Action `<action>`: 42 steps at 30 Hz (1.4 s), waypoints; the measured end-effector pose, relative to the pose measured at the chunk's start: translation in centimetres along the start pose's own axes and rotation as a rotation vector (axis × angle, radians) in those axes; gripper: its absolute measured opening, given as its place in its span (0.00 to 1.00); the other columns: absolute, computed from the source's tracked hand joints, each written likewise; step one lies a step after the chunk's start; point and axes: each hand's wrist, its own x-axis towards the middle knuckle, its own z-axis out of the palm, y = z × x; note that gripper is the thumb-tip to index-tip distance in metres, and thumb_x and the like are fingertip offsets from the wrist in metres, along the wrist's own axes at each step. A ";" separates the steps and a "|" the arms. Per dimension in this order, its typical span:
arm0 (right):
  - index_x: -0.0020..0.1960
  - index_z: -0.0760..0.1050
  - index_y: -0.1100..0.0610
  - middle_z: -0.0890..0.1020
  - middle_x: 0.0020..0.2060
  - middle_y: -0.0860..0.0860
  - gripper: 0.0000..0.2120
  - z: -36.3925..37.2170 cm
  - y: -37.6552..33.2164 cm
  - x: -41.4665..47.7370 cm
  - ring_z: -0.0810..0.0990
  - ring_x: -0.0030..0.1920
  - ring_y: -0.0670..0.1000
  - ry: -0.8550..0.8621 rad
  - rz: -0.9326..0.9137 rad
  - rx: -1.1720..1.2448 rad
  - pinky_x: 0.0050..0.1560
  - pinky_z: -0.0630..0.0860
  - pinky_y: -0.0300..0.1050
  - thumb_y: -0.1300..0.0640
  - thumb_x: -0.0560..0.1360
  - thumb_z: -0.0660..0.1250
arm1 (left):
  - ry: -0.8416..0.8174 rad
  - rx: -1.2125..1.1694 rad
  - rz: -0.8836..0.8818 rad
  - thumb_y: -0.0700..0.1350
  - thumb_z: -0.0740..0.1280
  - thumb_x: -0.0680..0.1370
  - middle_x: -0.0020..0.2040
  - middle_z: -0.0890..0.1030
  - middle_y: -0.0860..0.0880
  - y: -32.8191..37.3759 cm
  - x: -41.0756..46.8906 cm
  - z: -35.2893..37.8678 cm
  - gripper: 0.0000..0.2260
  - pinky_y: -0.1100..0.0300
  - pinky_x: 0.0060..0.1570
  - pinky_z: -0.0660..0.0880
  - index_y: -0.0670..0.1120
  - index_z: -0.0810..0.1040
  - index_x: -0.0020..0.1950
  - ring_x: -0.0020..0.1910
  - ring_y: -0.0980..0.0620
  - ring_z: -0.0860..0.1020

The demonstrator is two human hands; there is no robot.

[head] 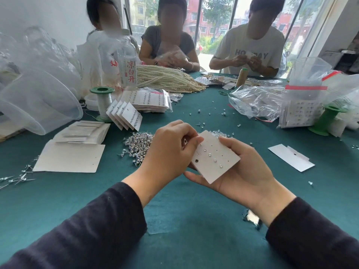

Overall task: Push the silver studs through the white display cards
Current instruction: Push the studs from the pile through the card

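Shows the left hand (171,150), fingers curled, pinching a thin silver stud (200,145) against the upper corner of a white rectangular display card (223,152). Shows the right hand (244,171) cradling that card from beneath, thumb laid on its far edge, above the teal cloth-covered surface (194,210). Marks four seated studs (215,161) in a diagonal row on the card. Places a loose heap of silver studs (138,144) just behind the left hand, stacked blank white cards (77,152) further left, and a single white card (291,157) lying well right.
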 end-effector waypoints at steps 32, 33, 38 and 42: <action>0.53 0.74 0.72 0.80 0.50 0.68 0.37 0.2 -1.1 0.1 0.82 0.49 0.63 0.335 -0.043 0.035 0.52 0.75 0.60 0.38 0.77 0.48 | -0.239 0.286 0.343 0.37 0.67 0.67 0.44 0.80 0.43 0.1 -0.5 -0.8 0.11 0.51 0.42 0.77 0.39 0.81 0.48 0.43 0.42 0.77; 0.51 0.76 0.72 0.80 0.50 0.68 0.37 0.2 -1.1 0.1 0.82 0.48 0.63 0.329 -0.021 0.006 0.50 0.75 0.60 0.37 0.77 0.48 | -0.221 0.266 0.344 0.37 0.67 0.67 0.43 0.80 0.43 0.1 -0.5 -0.8 0.10 0.53 0.42 0.76 0.39 0.82 0.47 0.41 0.43 0.78; 0.40 0.82 0.67 0.84 0.41 0.62 0.35 0.4 -1.2 0.2 0.84 0.39 0.58 0.359 -0.043 -0.194 0.37 0.81 0.48 0.40 0.78 0.49 | -0.058 0.094 0.083 0.42 0.64 0.73 0.30 0.76 0.45 -0.1 -0.4 -0.3 0.12 0.57 0.33 0.69 0.38 0.77 0.32 0.29 0.49 0.72; 0.41 0.80 0.58 0.83 0.33 0.51 0.09 -1.7 -2.6 0.0 0.79 0.34 0.51 0.758 -0.542 -1.362 0.35 0.72 0.38 0.56 0.75 0.64 | -0.050 -0.380 -0.461 0.41 0.66 0.76 0.33 0.81 0.45 -0.4 0.2 -0.2 0.08 0.61 0.33 0.76 0.39 0.81 0.41 0.30 0.50 0.79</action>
